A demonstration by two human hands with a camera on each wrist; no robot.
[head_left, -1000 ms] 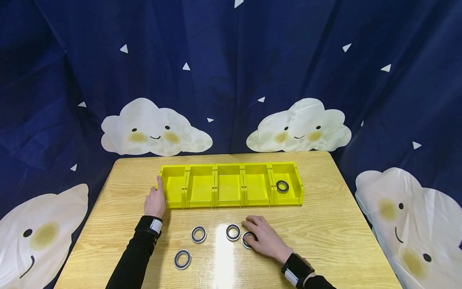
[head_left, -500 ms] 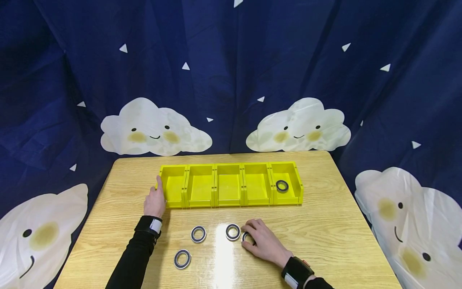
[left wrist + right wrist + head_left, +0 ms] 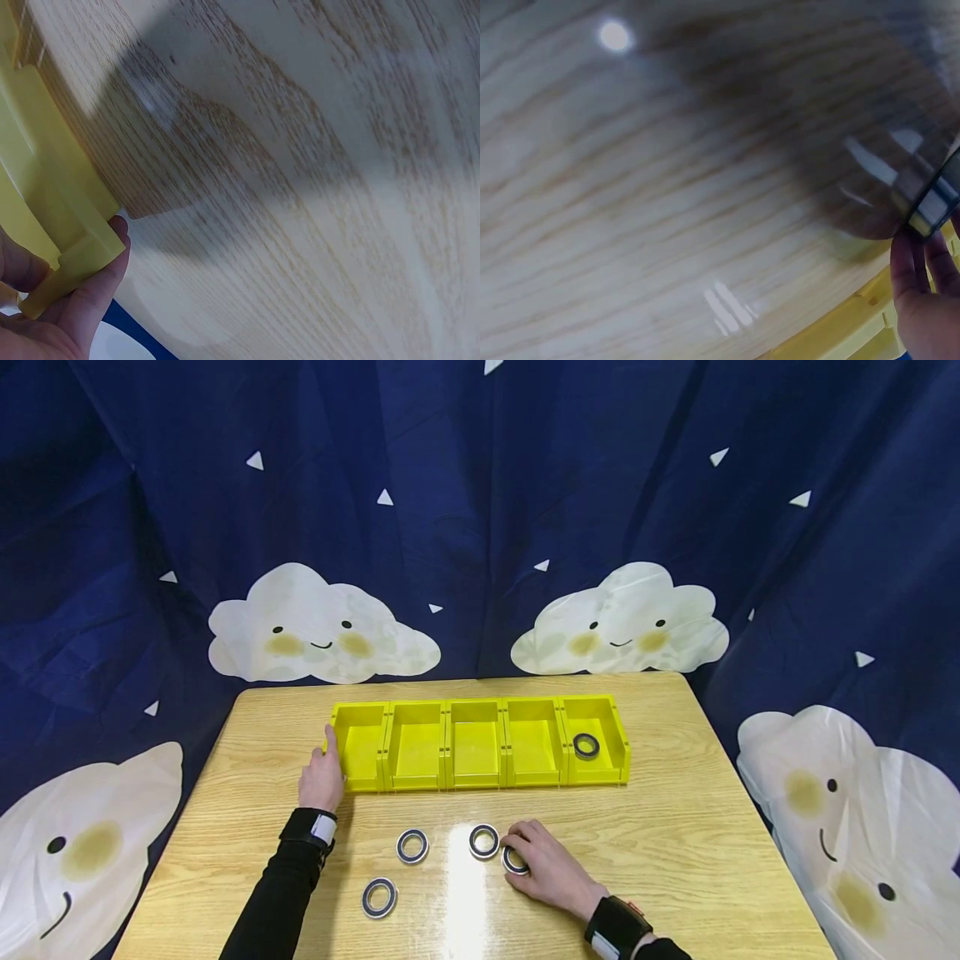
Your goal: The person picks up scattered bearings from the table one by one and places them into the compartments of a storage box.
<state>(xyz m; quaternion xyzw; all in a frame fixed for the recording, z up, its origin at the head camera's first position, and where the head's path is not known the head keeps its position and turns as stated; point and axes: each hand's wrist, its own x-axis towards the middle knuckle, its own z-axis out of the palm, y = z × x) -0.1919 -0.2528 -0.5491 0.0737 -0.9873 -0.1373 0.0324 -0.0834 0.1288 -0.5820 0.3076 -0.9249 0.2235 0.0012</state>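
Observation:
A row of yellow bins (image 3: 477,752) stands across the middle of the table. My left hand (image 3: 321,778) holds its front left corner; in the left wrist view that bin corner (image 3: 52,217) sits between my thumb (image 3: 96,289) and another finger. My right hand (image 3: 546,862) pinches a dark metal-edged ring (image 3: 513,861) just above the tabletop, and the right wrist view shows that ring (image 3: 932,201) between my fingertips (image 3: 917,296). Three more rings lie on the wood, one beside the hand (image 3: 484,841), one further left (image 3: 412,846), one nearer me (image 3: 379,897). Another ring (image 3: 587,745) lies in the rightmost bin.
The wooden table (image 3: 675,827) is bare on its right side and behind the bins. A dark blue curtain with white clouds (image 3: 480,527) hangs all round behind it. The other bins hold nothing that I can see.
My right fingers have curled in and closed on the rightmost loose ring, which was lying under the flat hand. The left hand and the bins have not moved.

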